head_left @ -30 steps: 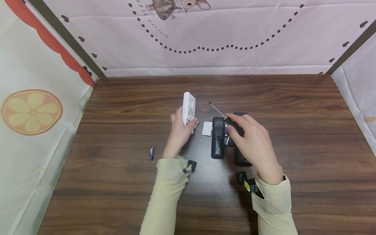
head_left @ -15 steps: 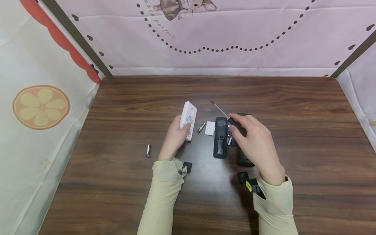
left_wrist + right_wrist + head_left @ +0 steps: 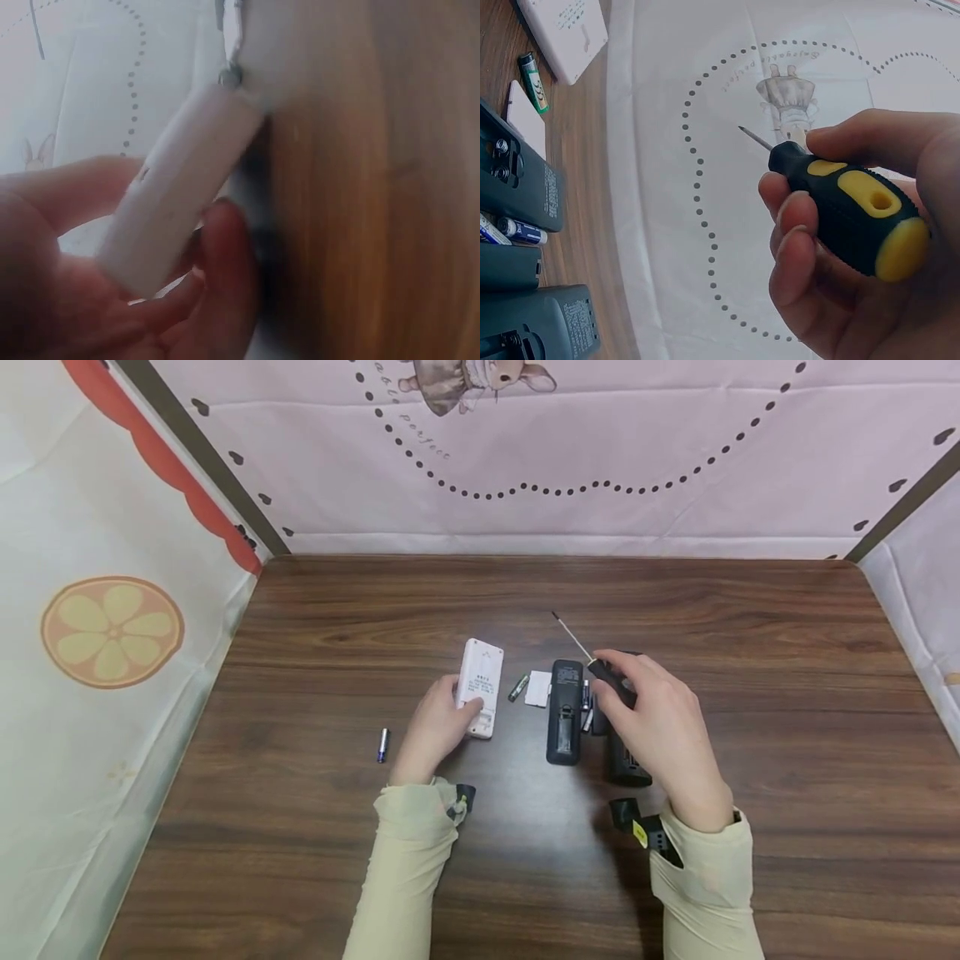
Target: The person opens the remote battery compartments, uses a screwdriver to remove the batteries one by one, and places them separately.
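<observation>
My left hand [image 3: 433,731] grips a white remote control [image 3: 478,681] by its lower half, printed back facing up, thumb near the small battery opening. The left wrist view shows the remote's plain white edge between thumb and fingers. In my right hand [image 3: 667,727] is a screwdriver [image 3: 847,202] with a black and yellow handle, its thin shaft pointing away to the upper left. A green battery [image 3: 518,687] and a white battery cover [image 3: 537,688] lie just right of the white remote. Beside them rests a black remote [image 3: 564,714], back up, its battery bay uncovered.
More black remotes [image 3: 628,764] lie partly under my right hand. Two blue-and-silver batteries [image 3: 521,231] sit between the dark remotes. Another battery [image 3: 383,745] lies alone on the wooden table [image 3: 300,827], left of my left hand. A printed cloth [image 3: 525,443] hangs behind the table.
My left hand has lowered the white remote toward me and turned its back upward, uncovering the green battery. The right hand keeps its hold on the screwdriver, almost unmoved.
</observation>
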{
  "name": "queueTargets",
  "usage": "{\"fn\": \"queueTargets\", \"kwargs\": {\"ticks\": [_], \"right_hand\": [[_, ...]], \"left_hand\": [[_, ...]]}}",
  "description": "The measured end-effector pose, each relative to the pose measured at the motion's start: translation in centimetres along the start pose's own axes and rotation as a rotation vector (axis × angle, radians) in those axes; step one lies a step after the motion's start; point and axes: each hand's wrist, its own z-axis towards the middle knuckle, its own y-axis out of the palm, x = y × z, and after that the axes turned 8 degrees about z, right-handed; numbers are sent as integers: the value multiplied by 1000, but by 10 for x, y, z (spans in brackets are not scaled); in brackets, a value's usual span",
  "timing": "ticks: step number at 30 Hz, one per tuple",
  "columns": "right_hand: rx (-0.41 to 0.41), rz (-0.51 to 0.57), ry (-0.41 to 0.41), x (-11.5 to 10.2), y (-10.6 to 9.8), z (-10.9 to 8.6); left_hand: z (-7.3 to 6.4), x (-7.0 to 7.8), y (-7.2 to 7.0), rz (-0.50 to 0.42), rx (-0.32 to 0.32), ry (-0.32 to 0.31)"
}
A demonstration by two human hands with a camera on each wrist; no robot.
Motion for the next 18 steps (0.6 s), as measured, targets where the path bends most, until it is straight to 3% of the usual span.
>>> {"fn": "queueTargets", "kwargs": {"ticks": [7, 18], "right_hand": [[-4, -9, 51, 10, -7, -2], [19, -23, 194, 46, -37, -1]], "left_hand": [[-10, -1, 4, 175, -25, 20], [-7, -6, -1, 156, -133, 22]]}}
